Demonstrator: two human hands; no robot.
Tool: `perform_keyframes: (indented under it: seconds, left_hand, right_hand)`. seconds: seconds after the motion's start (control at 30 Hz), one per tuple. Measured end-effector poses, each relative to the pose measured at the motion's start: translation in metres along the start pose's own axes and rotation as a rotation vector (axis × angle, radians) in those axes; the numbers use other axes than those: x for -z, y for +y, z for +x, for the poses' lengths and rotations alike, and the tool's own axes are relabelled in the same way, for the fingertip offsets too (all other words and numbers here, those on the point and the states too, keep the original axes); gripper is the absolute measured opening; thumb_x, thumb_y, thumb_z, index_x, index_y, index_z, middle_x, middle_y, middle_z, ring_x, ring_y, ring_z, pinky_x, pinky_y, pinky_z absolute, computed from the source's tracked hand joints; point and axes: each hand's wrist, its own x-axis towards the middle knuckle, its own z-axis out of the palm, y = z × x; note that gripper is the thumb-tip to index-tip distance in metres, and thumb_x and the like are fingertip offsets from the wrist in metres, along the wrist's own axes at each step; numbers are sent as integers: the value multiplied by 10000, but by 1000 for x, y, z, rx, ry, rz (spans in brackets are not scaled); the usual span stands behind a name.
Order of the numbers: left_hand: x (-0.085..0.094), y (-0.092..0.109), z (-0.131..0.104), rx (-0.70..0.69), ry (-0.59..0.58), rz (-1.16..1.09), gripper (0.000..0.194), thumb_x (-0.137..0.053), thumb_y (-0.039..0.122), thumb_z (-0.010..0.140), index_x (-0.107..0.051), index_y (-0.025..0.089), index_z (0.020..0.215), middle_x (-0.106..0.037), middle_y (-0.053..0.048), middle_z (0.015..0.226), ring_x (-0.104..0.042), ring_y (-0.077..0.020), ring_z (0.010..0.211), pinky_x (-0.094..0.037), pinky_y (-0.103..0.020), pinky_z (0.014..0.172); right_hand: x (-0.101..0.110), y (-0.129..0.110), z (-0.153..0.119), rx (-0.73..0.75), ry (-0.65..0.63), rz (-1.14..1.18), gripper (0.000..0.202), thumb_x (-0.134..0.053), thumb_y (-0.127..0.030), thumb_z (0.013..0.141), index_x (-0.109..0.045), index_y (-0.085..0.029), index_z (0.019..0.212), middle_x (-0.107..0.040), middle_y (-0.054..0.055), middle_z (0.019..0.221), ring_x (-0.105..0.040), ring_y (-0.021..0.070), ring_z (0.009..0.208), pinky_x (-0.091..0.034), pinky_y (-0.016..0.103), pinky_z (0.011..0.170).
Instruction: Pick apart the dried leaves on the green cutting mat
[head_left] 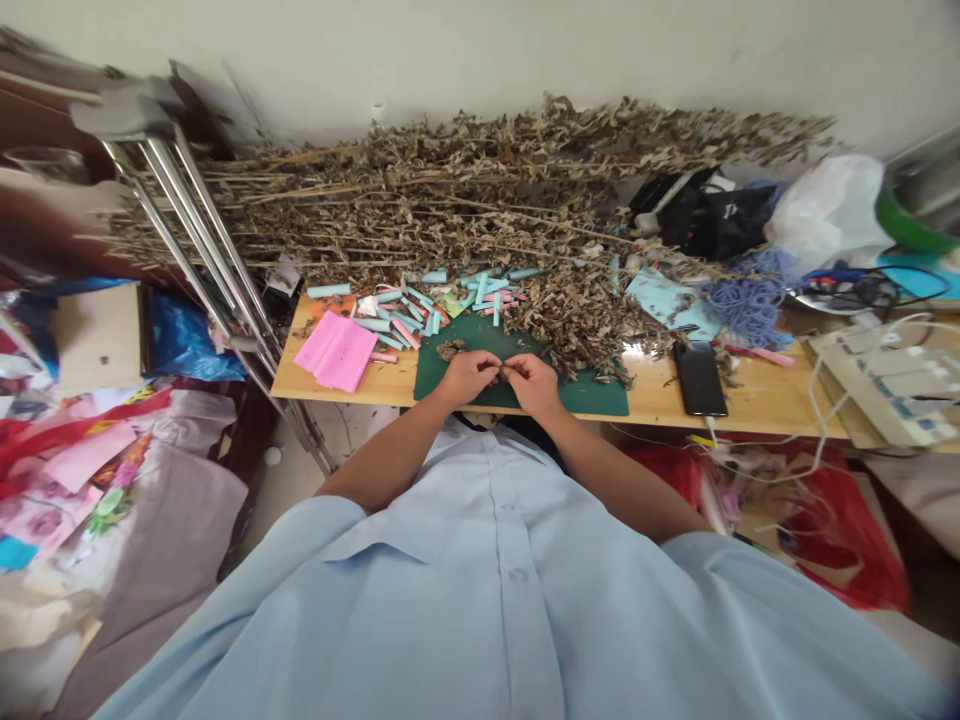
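Over a green mat [592, 398], my left hand [469, 378] and my right hand [534, 382] meet at the fingertips. Both are closed in a pinch, and whatever sits between the fingers is too small to make out. A small clump of dried leaves [451, 349] lies on the mat just beyond my left hand. Right of my right hand spreads a larger heap of crumbled dried leaves [577, 325]. Several blue and pink paper rolls [390, 325] lie scattered past the mat's left corner. Pink paper sheets [337, 350] rest at the table's left end.
Long bundles of dried leafy stalks [420, 200] cover the back along the wall. A phone [700, 378] with a cable lies on the right, near a power strip [885, 385] and blue yarn [754, 300]. A metal crutch [202, 230] leans at the left.
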Motion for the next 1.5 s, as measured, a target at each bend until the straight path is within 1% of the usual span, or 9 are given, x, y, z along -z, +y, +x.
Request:
perform_keyframes:
  seconds: [0.2,0.4,0.67,0.83,1.0,1.17,1.27,1.4,1.5]
  left_hand:
    - [-3,3,3,53,113,53,141,-567,125,781,-679,131,868,-641,10,621,-616,-96,536,-489,-181,503]
    - [0,2,4,44,22,-38,137,-593,157,810,-687,129,906,-675,-13,697,-650,-103,609,-532,-197,562]
    - [5,-1,0,-11,-46,-98,215,-683,191,766,-687,113,966,-695,-29,765,-660,-109,671,-547,-221,649]
    - [5,0,0,-5,-51,-111,197,-662,240,801,-687,103,941,-692,-39,738,-650,-108,635,-534,-222,615]
    - [7,6,-1,11,-50,-89,147,-620,196,815,-683,101,908,-671,-29,678,-642,-108,601,-531,-221,589]
    - [6,7,-1,16,-59,-69,122,-628,199,806,-670,102,867,-669,-29,667,-638,-107,589,-525,-220,583]
    - [3,4,-1,6,-30,10,119,-617,201,799,-677,116,859,-657,-11,646,-627,-103,583,-503,-206,575]
    - [-2,7,-3,-35,71,176,103,-606,166,764,-696,142,808,-663,-3,648,-611,-103,603,-484,-203,591]
    - [-6,12,-4,3,113,151,103,-600,152,754,-690,145,804,-665,-1,637,-611,-105,583,-488,-204,570]
  right_hand:
    - [5,-7,-1,-51,64,45,201,-679,-390,747,-658,-208,831,-672,9,676,-621,169,617,-522,311,627]
    - [4,-4,2,-38,17,109,213,-701,-385,746,-673,-203,854,-689,14,702,-645,178,650,-536,327,669]
    - [2,-5,1,65,-14,-53,158,-661,-369,786,-707,-224,831,-718,41,905,-649,190,789,-540,337,773]
    - [5,-6,3,-30,-66,0,178,-666,-380,774,-713,-216,826,-704,16,739,-649,185,688,-556,345,725]
    - [7,-7,2,-15,-109,87,197,-656,-398,779,-704,-214,831,-724,36,848,-677,197,766,-578,363,754]
    - [4,-5,2,-52,-93,131,177,-665,-365,761,-633,-214,847,-678,3,715,-656,173,675,-566,345,718]
    - [1,-2,2,-60,-67,174,231,-679,-356,735,-576,-225,896,-677,-7,745,-654,164,678,-558,328,706]
    - [-2,-4,-1,-37,2,124,200,-659,-337,740,-574,-224,881,-684,12,769,-652,166,687,-545,325,701]
    - [-1,-7,-1,-62,31,124,200,-663,-346,737,-577,-223,869,-686,16,757,-650,166,666,-543,323,682]
